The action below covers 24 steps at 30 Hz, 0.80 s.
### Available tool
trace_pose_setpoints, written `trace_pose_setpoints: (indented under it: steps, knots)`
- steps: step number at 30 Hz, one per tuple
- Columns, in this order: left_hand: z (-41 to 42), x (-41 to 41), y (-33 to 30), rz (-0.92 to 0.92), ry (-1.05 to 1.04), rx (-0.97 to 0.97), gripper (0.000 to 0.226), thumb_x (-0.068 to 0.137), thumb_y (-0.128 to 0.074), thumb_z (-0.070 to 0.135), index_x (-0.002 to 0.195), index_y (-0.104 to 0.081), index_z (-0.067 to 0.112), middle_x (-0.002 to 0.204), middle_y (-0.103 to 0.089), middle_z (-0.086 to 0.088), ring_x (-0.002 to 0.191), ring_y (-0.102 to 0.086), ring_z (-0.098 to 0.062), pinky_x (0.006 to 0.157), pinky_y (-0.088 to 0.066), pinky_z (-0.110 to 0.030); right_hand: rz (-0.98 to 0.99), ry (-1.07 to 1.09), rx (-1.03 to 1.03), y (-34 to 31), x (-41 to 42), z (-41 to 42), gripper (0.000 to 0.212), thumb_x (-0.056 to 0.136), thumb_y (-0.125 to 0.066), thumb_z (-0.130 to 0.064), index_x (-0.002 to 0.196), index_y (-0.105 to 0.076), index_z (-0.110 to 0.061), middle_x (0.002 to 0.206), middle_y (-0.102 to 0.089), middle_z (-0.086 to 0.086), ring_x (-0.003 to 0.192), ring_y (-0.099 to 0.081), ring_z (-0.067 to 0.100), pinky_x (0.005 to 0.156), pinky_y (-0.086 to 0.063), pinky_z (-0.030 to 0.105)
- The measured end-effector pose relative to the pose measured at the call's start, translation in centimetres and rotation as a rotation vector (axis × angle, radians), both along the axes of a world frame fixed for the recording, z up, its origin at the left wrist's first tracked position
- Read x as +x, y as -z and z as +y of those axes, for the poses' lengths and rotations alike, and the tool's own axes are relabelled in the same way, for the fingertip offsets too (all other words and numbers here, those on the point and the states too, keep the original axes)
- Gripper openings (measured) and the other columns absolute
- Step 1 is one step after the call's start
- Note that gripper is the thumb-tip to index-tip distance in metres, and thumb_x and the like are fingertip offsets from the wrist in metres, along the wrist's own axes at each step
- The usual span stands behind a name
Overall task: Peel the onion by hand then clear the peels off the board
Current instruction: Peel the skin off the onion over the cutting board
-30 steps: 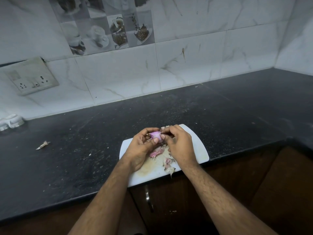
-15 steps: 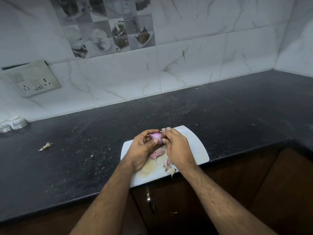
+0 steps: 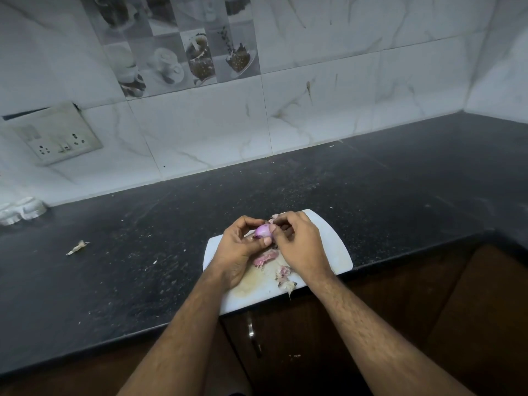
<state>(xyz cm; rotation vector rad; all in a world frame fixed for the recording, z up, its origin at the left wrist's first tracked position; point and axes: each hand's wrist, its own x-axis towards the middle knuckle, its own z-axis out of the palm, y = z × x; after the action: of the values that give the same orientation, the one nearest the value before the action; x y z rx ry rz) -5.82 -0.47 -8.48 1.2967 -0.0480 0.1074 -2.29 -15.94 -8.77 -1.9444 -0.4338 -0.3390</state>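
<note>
A small purple onion (image 3: 262, 231) is held just above the white cutting board (image 3: 331, 247). My left hand (image 3: 238, 252) grips it from the left, with fingers curled over its top and the thumb beneath. My right hand (image 3: 300, 247) pinches at the onion's right side with curled fingertips. Pinkish peels (image 3: 265, 258) lie on the board under my hands, and more pale peels (image 3: 285, 278) sit near its front edge. A bit of peel (image 3: 275, 216) shows behind my right fingers.
The board overhangs the front edge of the dark stone counter (image 3: 143, 267). A stray peel scrap (image 3: 77, 247) lies on the counter at the left. A white holder (image 3: 21, 211) sits at the far left by the tiled wall. A cabinet handle (image 3: 253, 335) is below the board.
Both hands stay on the onion and have barely shifted. More of the purple onion now shows between the fingers.
</note>
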Motion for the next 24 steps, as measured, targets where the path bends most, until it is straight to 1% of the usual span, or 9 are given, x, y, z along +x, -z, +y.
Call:
trace_pose_setpoints:
  steps: [4, 7, 9, 12, 13, 16, 18, 20, 24]
  knots:
    - [0.09, 0.06, 0.12, -0.011, -0.012, -0.004, 0.037, 0.081, -0.066, -0.027, 0.106, -0.059, -0.001, 0.103, -0.08, -0.008, 0.092, -0.078, -0.027, 0.08, -0.064, -0.034, 0.018, -0.002, 0.041, 0.14, -0.32, 0.01, 0.008, 0.095, -0.073, -0.021, 0.102, -0.074, -0.018, 0.093, -0.07, -0.013, 0.082, -0.064, -0.008, 0.07, -0.047, 0.003]
    - [0.11, 0.12, 0.19, -0.014, -0.008, -0.015, 0.035, 0.082, -0.066, -0.026, 0.107, -0.06, -0.001, 0.105, -0.079, -0.009, 0.094, -0.078, -0.028, 0.081, -0.064, -0.034, 0.06, -0.012, 0.068, -0.02, -0.49, -0.18, 0.008, 0.095, -0.073, -0.02, 0.102, -0.076, -0.018, 0.087, -0.074, -0.012, 0.077, -0.068, -0.007, 0.065, -0.051, 0.006]
    - [0.12, 0.13, 0.22, -0.016, -0.007, -0.023, 0.035, 0.083, -0.065, -0.025, 0.107, -0.06, -0.001, 0.104, -0.079, -0.009, 0.095, -0.077, -0.028, 0.082, -0.064, -0.034, 0.096, -0.024, 0.078, 0.02, -0.45, -0.14, 0.007, 0.094, -0.072, -0.017, 0.1, -0.076, -0.018, 0.082, -0.073, -0.011, 0.077, -0.07, -0.002, 0.064, -0.056, 0.011]
    - [0.12, 0.16, 0.26, -0.011, -0.023, -0.026, 0.036, 0.083, -0.067, -0.024, 0.109, -0.059, 0.0, 0.105, -0.079, -0.009, 0.097, -0.076, -0.029, 0.082, -0.064, -0.035, 0.14, -0.021, 0.076, 0.19, -0.31, -0.13, 0.013, 0.093, -0.069, -0.011, 0.103, -0.073, -0.018, 0.082, -0.071, -0.01, 0.078, -0.072, 0.007, 0.067, -0.064, 0.028]
    - [0.11, 0.17, 0.28, -0.01, -0.025, -0.027, 0.037, 0.082, -0.067, -0.024, 0.11, -0.059, 0.0, 0.105, -0.079, -0.01, 0.096, -0.076, -0.029, 0.082, -0.064, -0.035, 0.148, -0.017, 0.089, 0.27, -0.2, -0.16, 0.014, 0.094, -0.067, -0.009, 0.105, -0.071, -0.017, 0.083, -0.07, -0.009, 0.078, -0.073, 0.009, 0.066, -0.064, 0.031]
    - [0.01, 0.14, 0.19, -0.005, -0.026, -0.027, 0.04, 0.08, -0.067, -0.027, 0.109, -0.058, 0.0, 0.101, -0.079, -0.013, 0.091, -0.076, -0.03, 0.078, -0.065, -0.035, 0.153, -0.018, 0.121, 0.24, -0.1, -0.22, 0.016, 0.099, -0.06, -0.013, 0.112, -0.07, -0.015, 0.086, -0.07, -0.007, 0.072, -0.074, 0.012, 0.06, -0.064, 0.032]
    - [-0.15, 0.1, 0.12, -0.012, -0.019, -0.027, 0.038, 0.08, -0.065, -0.028, 0.106, -0.057, -0.001, 0.1, -0.079, -0.013, 0.091, -0.077, -0.029, 0.077, -0.065, -0.034, 0.124, -0.034, 0.106, 0.22, -0.12, -0.1, 0.014, 0.098, -0.066, -0.022, 0.109, -0.071, -0.016, 0.086, -0.071, -0.007, 0.076, -0.074, 0.012, 0.062, -0.065, 0.035]
    - [-0.19, 0.1, 0.13, -0.017, -0.018, -0.029, 0.036, 0.082, -0.063, -0.028, 0.104, -0.057, 0.0, 0.1, -0.079, -0.011, 0.092, -0.078, -0.027, 0.076, -0.064, -0.033, 0.117, -0.046, 0.089, 0.23, -0.11, 0.01, 0.013, 0.096, -0.071, -0.025, 0.106, -0.073, -0.017, 0.086, -0.072, -0.006, 0.078, -0.073, 0.011, 0.063, -0.064, 0.034]
    - [0.25, 0.3, 0.41, -0.022, -0.02, -0.03, 0.034, 0.082, -0.067, -0.024, 0.104, -0.06, 0.001, 0.11, -0.076, -0.011, 0.095, -0.076, -0.028, 0.08, -0.065, -0.034, 0.171, -0.062, 0.111, 0.08, -0.25, -0.21, 0.012, 0.098, -0.069, -0.018, 0.108, -0.074, -0.013, 0.087, -0.073, -0.002, 0.072, -0.074, 0.008, 0.052, -0.06, 0.024]
